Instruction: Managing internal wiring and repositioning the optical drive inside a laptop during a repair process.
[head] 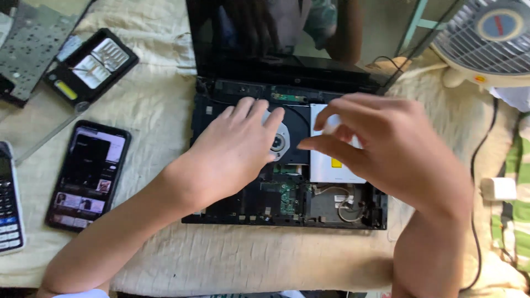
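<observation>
The left hand (234, 152) lies flat and open on the disc drive (287, 138) inside the open laptop (221, 209), while the right hand (381, 149) pinches its silver edge, so hold it level and go gently.

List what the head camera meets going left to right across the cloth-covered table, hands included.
Calculator → smartphone → left hand resting on the opened laptop base → optical drive → right hand over the drive → white plug → fan at the far right.

phone (87, 174) left of laptop (287, 160) | fan (488, 38) behind right, seemingly
</observation>
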